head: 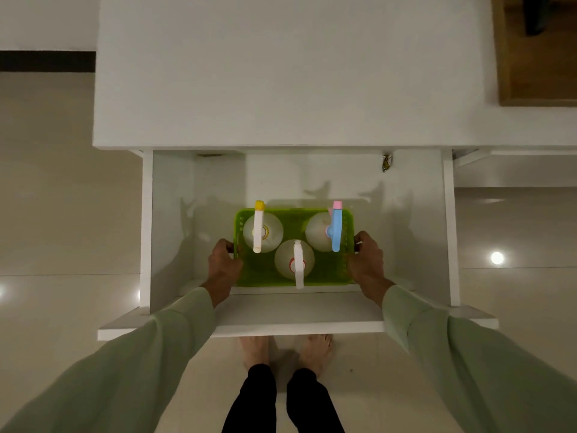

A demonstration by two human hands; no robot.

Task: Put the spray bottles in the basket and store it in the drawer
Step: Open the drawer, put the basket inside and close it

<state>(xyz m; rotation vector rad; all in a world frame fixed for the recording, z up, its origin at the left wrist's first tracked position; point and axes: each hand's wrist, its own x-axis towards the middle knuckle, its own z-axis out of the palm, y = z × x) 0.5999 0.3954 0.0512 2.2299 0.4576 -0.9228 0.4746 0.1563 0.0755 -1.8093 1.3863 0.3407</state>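
A green plastic basket (342, 276) sits low inside the open white drawer (296, 317), near its front panel. Three translucent spray bottles stand upright in it: one with a white trigger and yellow nozzle (258, 228) at back left, one with a blue trigger and pink nozzle (336, 228) at back right, one with an all-white trigger (298, 264) at front centre. My left hand (223, 265) grips the basket's left handle. My right hand (368, 260) grips the right handle.
The drawer is pulled far out from a white cabinet (293, 73). Its side walls (146, 232) flank the basket with free room on both sides and behind. My bare feet (285, 351) stand on the glossy tiled floor under the drawer front. A wooden surface (537, 57) lies at top right.
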